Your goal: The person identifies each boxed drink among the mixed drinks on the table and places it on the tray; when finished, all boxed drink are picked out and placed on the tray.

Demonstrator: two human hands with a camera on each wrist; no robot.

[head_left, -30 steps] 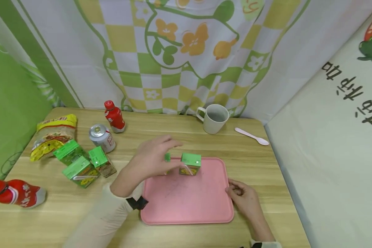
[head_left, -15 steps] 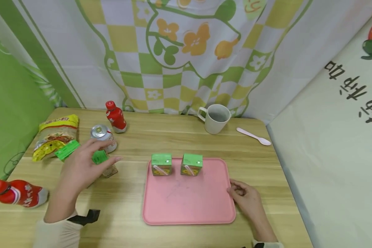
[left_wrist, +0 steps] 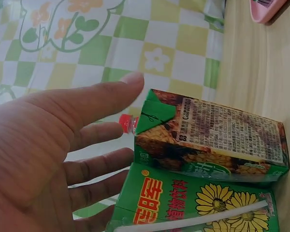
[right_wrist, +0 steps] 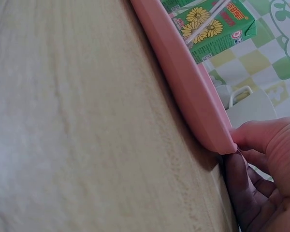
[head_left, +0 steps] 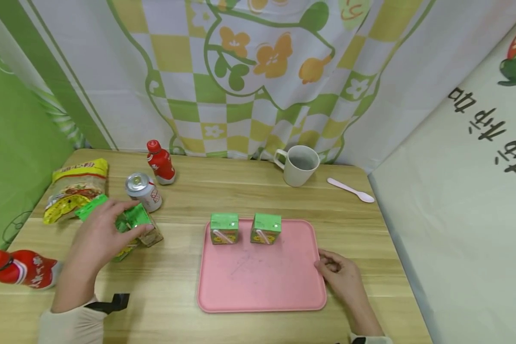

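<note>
My left hand [head_left: 95, 239] is over the group of green drink cartons at the left, thumb and fingers spread around the tops. In the left wrist view, a carton [left_wrist: 212, 137] with a brown printed side lies just beyond the thumb tip, and a flower-printed carton [left_wrist: 183, 200] with a straw is beside it, close to the fingertips. Part of the group is hidden under the hand. My right hand [head_left: 343, 277] pinches the right edge of the pink tray [head_left: 262, 282] between thumb and fingers. Two green cartons, one left [head_left: 224, 228] and one right [head_left: 265, 228], stand along the tray's back edge.
Behind the cartons are a silver can [head_left: 144, 192], a small red bottle [head_left: 161, 162] and a yellow noodle bag [head_left: 75, 188]. Another red bottle [head_left: 30, 269] is at the near left. A white mug [head_left: 300, 166] and pink spoon [head_left: 350, 190] sit at the back right.
My left hand has moved from beside the cartons on the tray leftward to the carton group, then slightly lower over it. The right hand keeps its place at the tray.
</note>
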